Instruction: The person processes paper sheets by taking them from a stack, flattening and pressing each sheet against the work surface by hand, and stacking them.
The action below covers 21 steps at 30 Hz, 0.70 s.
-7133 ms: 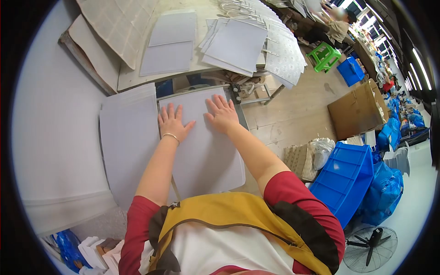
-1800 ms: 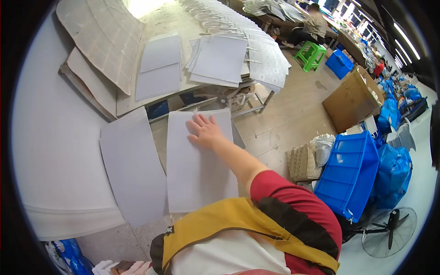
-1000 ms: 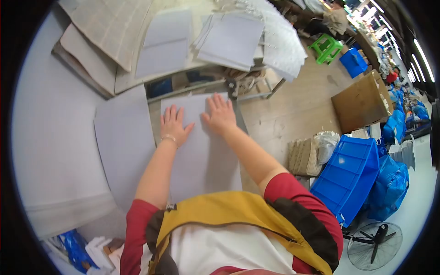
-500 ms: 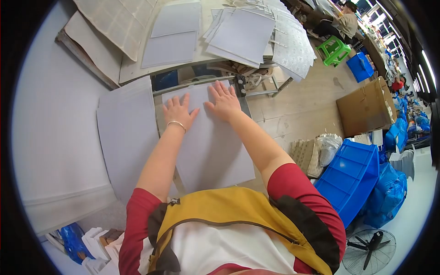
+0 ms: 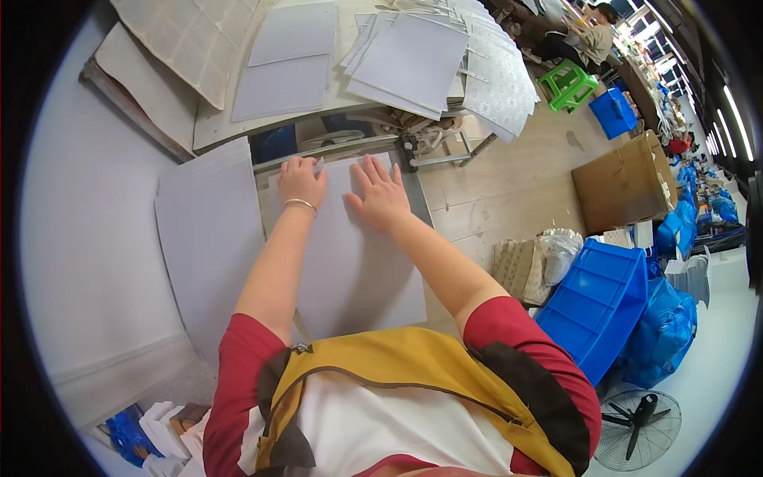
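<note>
White sheet flat beneath two bare hands, long axis running from the far end, by the worktable, back toward the waist of the yellow apron. Both hands at that far end — left hand toward the far left corner, right hand farther across, toward the far right corner. Of the two, left hand the nearer to the sheet's long left side, right hand the nearer to the right side.

Right fingers spread wide, palm down on the surface, tips pointing away from the body and close to the far edge, roughly along the sheet's length. Left fingers bent and drawn narrow at the far edge, a pale sliver beside the tips; whether pinching paper or merely pressing, impossible to tell from above. Bulk of the sheet on the body side of both hands, between the forearms, near end close against the apron.

Off to the left, a pile of similar sheets, set roughly alongside — apart from the white sheet by a narrow strip, left hand the closer one.
</note>
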Available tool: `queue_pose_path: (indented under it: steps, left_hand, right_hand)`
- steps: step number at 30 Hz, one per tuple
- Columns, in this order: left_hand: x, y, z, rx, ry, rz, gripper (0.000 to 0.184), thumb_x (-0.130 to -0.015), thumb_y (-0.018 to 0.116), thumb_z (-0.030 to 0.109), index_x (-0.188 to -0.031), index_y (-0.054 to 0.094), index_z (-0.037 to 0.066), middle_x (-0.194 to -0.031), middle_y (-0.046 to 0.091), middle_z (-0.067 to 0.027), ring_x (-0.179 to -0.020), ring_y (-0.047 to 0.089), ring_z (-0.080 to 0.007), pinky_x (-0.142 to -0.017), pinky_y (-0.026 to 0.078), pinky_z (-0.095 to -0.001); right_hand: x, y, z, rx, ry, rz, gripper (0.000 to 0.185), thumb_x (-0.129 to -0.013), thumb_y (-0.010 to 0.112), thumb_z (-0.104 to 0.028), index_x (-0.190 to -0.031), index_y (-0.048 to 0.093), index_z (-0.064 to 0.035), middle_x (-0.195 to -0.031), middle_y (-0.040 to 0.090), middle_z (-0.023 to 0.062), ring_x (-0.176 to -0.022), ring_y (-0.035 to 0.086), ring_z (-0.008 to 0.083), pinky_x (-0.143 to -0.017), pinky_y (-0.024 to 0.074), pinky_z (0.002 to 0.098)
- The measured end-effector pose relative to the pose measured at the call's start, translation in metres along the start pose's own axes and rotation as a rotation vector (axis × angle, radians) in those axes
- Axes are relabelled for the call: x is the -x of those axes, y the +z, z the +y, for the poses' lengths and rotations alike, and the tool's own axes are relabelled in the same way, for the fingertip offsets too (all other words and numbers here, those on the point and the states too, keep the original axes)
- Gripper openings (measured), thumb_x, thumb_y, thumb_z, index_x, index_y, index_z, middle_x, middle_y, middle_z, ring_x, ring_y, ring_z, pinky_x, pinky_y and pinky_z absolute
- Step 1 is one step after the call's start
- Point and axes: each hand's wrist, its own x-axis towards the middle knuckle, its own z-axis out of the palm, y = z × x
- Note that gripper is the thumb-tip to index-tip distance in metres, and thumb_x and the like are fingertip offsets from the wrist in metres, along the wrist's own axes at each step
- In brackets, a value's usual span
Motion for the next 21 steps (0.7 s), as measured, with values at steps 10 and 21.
queue_pose_path:
  steps: [10,21]
  left_hand:
    - [-0.021,0.007,0.001,-0.015,-0.046,-0.134,0.010,-0.080,0.067,0.026,-0.083,0.068,0.017,-0.096,0.063,-0.0058,-0.103,0.056,-0.0265,-0.088,0.043,-0.0435]
    - [-0.007,-0.024,-0.016,0.567,-0.041,0.106,0.012,-0.083,0.067,0.016,-0.082,0.066,0.005,-0.076,0.068,-0.0098,-0.070,0.064,-0.0218,-0.067,0.050,-0.0335]
  right_hand:
    - [0.005,-0.008,-0.004,-0.002,-0.007,-0.030,0.070,-0.094,0.041,-0.052,-0.149,0.030,-0.0106,-0.158,0.021,0.0129,-0.147,0.017,0.0252,-0.117,0.0102,0.0521]
    - [0.006,-0.009,-0.005,0.016,-0.003,-0.047,0.069,-0.094,0.038,-0.052,-0.149,0.029,-0.0121,-0.158,0.020,0.0120,-0.147,0.016,0.0246,-0.118,0.0103,0.0505]
